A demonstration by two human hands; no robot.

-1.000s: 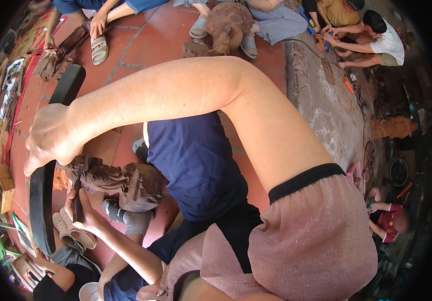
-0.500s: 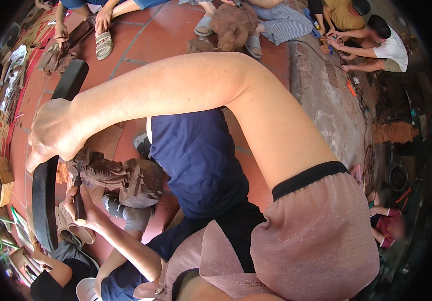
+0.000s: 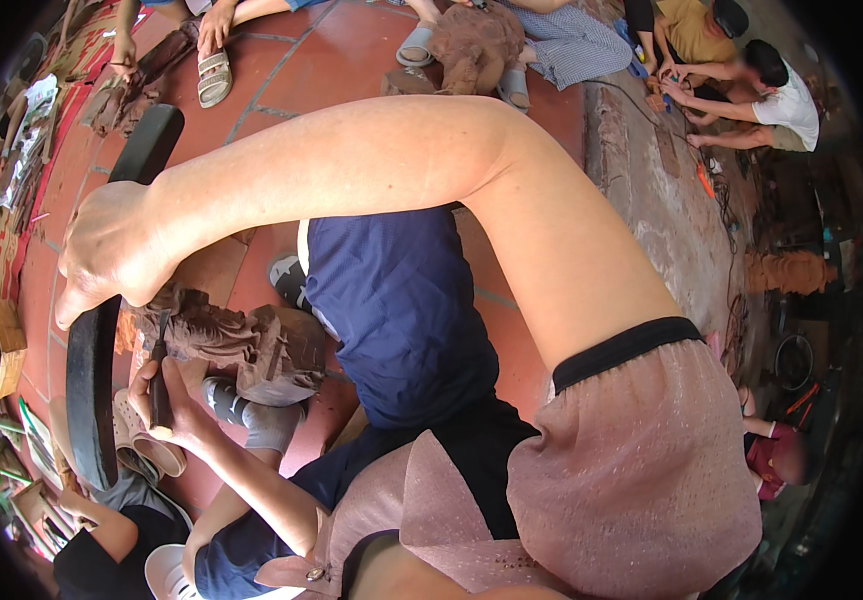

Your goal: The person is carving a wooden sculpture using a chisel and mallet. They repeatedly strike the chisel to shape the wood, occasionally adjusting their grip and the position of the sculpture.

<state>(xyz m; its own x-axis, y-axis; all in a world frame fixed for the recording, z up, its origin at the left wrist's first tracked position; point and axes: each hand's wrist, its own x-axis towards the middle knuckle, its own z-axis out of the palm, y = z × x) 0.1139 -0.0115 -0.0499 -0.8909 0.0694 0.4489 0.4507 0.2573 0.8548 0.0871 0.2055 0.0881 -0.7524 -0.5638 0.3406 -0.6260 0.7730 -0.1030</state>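
Note:
My right hand (image 3: 116, 245) is closed around a long dark block-shaped mallet (image 3: 91, 400), raised above the carving on the left. Beneath it, my left hand (image 3: 183, 405) grips the dark handle of a chisel (image 3: 160, 385). The chisel points away from me, its tip at the left end of a brown wood carving (image 3: 221, 335). Deep folds and ridges cover this carving, which lies on its side by my feet. My right forearm arches over the scene. Part of the carving's left end is hidden behind the right hand and mallet.
Red tiles (image 3: 281, 90) cover the floor. Other people sit around, some with carvings, including a brown one (image 3: 471, 50) at the far side. A wooden box (image 3: 3, 348) stands at left, beige clogs (image 3: 151, 445) lie near my left hand, and a concrete strip (image 3: 641, 190) runs at right.
The view has shifted slightly. My right hand and the mallet sit a little higher in the picture; the left hand still holds the chisel at the carving.

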